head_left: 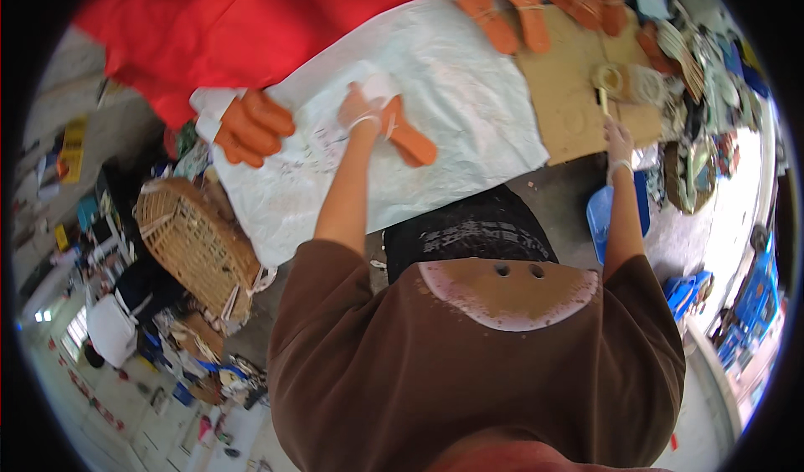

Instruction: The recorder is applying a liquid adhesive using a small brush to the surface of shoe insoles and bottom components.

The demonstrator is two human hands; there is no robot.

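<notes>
On a pale sheet (469, 70), my left hand (358, 110) is closed at the white end of an orange-and-white sole-shaped piece (409, 141). Its orange end points toward me, to the right of my wrist. My right hand (618, 139) grips a thin brush (604, 103) by the handle, whose far end reaches the rim of a clear jar (641, 85) with a yellowish mouth. A pale, thin cuff circles each wrist. Several similar orange-and-white pieces (251, 128) lie together at the left. More pieces (488, 18), some tied with string, lie at the far right.
The jar stands on brown cardboard (557, 112). Red cloth (251, 28) covers the far left. A wicker basket (188, 233) stands left of the work surface, a black bag (477, 229) close to my body. A blue plastic stool or bin (599, 216) sits under my right arm; clutter lies around.
</notes>
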